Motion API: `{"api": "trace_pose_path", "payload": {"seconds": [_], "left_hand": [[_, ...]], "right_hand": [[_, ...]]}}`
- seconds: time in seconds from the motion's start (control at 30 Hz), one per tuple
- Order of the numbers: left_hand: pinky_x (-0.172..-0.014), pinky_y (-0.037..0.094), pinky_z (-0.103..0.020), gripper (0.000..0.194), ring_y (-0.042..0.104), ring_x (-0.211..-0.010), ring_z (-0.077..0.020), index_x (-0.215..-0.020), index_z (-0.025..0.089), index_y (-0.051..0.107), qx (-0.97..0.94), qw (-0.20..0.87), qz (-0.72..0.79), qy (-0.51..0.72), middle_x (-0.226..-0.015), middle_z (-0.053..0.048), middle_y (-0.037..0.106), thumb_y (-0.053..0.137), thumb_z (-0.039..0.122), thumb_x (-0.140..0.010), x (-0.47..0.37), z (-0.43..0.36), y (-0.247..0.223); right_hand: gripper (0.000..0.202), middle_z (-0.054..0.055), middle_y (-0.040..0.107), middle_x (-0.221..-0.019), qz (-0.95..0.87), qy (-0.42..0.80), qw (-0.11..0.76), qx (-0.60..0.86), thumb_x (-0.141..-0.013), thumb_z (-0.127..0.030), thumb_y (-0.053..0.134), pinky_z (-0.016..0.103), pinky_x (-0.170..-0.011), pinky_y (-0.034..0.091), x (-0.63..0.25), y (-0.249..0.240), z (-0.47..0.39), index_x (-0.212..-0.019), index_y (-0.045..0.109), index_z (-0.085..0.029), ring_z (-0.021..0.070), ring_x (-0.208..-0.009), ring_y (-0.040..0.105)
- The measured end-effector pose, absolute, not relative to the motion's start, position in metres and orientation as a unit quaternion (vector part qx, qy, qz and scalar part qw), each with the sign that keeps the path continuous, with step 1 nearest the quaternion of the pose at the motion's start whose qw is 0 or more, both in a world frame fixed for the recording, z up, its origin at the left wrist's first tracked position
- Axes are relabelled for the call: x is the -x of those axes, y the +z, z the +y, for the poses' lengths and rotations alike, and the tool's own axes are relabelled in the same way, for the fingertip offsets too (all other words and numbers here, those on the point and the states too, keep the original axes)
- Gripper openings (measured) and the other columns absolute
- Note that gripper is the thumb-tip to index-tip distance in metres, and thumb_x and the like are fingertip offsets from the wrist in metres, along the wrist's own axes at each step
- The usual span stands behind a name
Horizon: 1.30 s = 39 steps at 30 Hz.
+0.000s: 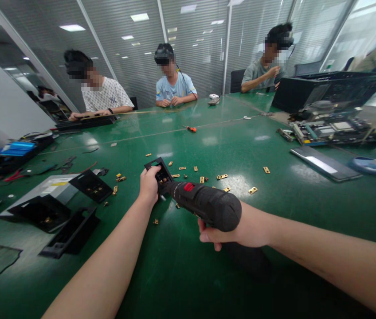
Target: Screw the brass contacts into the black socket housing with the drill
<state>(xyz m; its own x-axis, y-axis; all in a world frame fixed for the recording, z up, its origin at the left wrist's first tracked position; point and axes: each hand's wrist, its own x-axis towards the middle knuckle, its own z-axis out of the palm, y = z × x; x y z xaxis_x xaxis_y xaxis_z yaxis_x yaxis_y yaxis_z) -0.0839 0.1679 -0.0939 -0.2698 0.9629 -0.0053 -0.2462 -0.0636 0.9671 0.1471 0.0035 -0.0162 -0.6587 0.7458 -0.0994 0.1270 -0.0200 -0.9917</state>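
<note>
My left hand (149, 184) grips a small black housing (154, 165) with brass-coloured parts inside, held on the table. Wrapped round the handle of a black cordless drill (204, 201) with a red switch is my right hand (228, 230). The drill's front end points into the housing; its bit tip is too small to make out. Small brass plates (222, 177) and other brass bits lie scattered around and beyond the housing. To the left of my left hand, more black housings (91, 185) rest on and beside a pale metal box (56, 182).
The green table (294, 266) stretches ahead, with an orange screwdriver (191, 129) on it. At right are circuit boards (330, 126), a black case (301, 93) and a dark flat slab (324, 164). A blue part (17, 148) stands far left. Several people sit across the table.
</note>
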Motion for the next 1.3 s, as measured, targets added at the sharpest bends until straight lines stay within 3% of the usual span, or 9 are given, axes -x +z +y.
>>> {"api": "trace_pose_path", "payload": {"seconds": [0.27, 1.3], "left_hand": [[-0.065, 0.055, -0.041, 0.023, 0.064, -0.063, -0.0237, -0.076, 0.020, 0.059, -0.364, 0.480, 0.489, 0.631, -0.064, 0.000, 0.061, 0.072, 0.034, -0.062, 0.0834, 0.1674, -0.0925], [-0.063, 0.057, -0.040, 0.026, 0.064, -0.061, -0.0222, -0.076, 0.019, 0.060, -0.360, 0.479, 0.493, 0.632, -0.063, 0.001, 0.061, 0.073, 0.033, -0.059, 0.0835, 0.1673, -0.0909]], "right_hand": [[0.022, -0.001, 0.061, -0.067, -0.665, 0.622, 0.235, 0.340, -0.076, -0.024, 0.076, 0.021, -0.048, 0.050, -0.1460, -0.0201, 0.0051, -0.076, 0.055, -0.015, 0.0127, -0.054, 0.066], [0.026, -0.003, 0.060, -0.063, -0.664, 0.629, 0.242, 0.324, -0.076, -0.023, 0.076, 0.021, -0.049, 0.051, -0.1459, -0.0199, 0.0057, -0.078, 0.052, -0.015, 0.0114, -0.052, 0.063]]}}
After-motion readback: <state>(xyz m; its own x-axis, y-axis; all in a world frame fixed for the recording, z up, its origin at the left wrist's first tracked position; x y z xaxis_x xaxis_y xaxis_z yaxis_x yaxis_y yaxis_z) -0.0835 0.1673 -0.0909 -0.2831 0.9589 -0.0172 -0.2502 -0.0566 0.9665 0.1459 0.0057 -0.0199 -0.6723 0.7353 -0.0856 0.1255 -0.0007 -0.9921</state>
